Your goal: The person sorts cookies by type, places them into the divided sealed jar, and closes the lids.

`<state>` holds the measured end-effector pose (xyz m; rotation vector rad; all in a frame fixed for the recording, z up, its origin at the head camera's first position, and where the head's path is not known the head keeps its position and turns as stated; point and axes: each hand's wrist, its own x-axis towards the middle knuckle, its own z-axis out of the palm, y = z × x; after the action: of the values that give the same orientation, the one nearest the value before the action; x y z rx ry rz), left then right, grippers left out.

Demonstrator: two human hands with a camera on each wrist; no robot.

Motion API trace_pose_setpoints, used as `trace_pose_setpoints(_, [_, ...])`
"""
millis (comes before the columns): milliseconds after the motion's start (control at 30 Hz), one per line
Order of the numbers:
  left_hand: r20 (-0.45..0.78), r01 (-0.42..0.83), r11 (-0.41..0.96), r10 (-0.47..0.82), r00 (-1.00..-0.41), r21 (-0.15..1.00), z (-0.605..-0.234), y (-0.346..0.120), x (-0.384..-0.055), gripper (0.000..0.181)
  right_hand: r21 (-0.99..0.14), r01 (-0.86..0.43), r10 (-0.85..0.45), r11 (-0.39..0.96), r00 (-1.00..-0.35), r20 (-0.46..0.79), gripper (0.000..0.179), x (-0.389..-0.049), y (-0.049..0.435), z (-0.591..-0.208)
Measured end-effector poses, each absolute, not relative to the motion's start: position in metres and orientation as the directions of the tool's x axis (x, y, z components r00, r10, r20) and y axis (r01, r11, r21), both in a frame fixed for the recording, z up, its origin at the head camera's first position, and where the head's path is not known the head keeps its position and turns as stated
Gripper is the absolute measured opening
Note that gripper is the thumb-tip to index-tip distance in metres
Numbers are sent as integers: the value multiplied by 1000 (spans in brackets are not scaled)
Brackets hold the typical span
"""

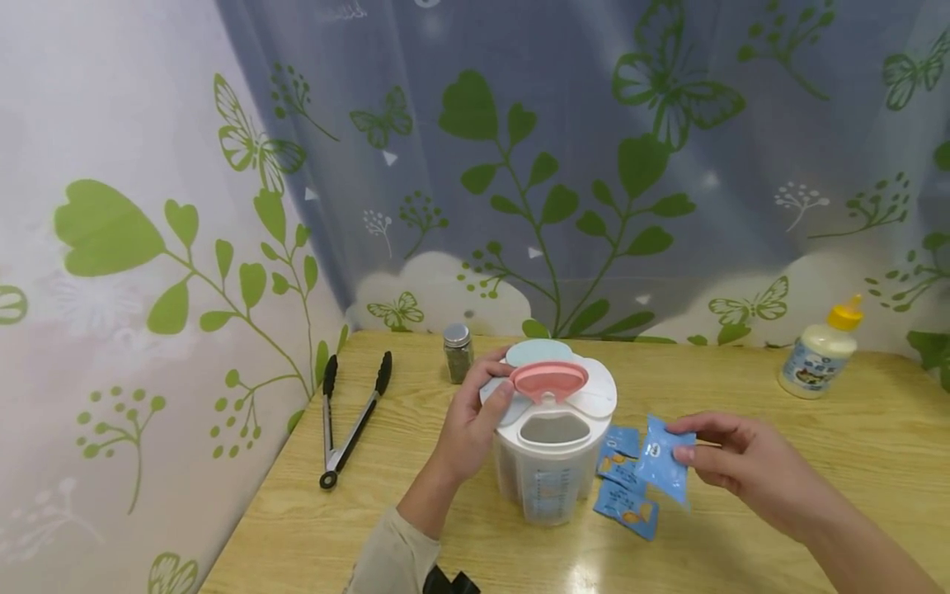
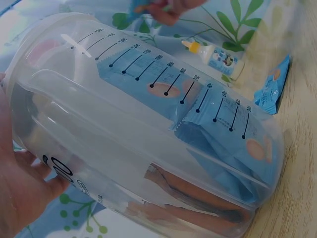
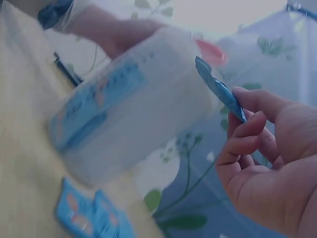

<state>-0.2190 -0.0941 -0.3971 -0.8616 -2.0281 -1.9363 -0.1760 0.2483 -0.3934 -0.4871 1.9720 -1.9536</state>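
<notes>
One blue packet (image 1: 662, 464) is pinched in the right hand (image 1: 757, 474). The left hand (image 1: 471, 417) grips one clear tub (image 1: 509, 474) with one pink flap (image 1: 550, 381) up. At least two more blue packets (image 1: 627, 510) lie on the counter (image 1: 712, 375), just beside the tub.

wood-grain table (image 1: 297, 528) | tongs (image 1: 363, 421) | jar (image 1: 458, 356) | lidded container (image 1: 551, 470) | blue packets (image 1: 627, 509) | bottle (image 1: 816, 360)

The left hand (image 1: 473, 417), beige-sleeved at the forearm, is held nearer the left edge of the yellowish wood-grain table (image 1: 698, 379); by the bare-forearmed right hand (image 1: 750, 470), a thumb-and-finger pinch is formed.
</notes>
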Motion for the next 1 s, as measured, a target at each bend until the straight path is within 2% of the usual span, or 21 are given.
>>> trace_pose_setpoints(300, [526, 536, -42, 264, -808, 843, -396, -95, -218, 22, -996, -89, -440, -19, -894, 88, 30, -180, 204, -351])
trace_pose_setpoints(433, [532, 538, -57, 267, -803, 841, -396, -94, -218, 23, -989, -126, -365, 82, -927, 88, 22, -179, 182, -334])
trace_pose_setpoints(633, [528, 534, -55, 268, -806, 844, -396, -94, -218, 24, -967, -195, -278, 165, -950, 145, 26, -179, 158, -321])
trace_pose_setpoints(800, [529, 538, -44, 264, -806, 842, -396, -93, -218, 22, -943, -251, -276, 217, -943, 188, 26, -177, 150, -321])
trace_pose_setpoints(1000, [508, 521, -23, 266, -820, 853, -395, -94, -218, 22, -931, -282, -341, 231, -920, 194, 21, -176, 148, -325])
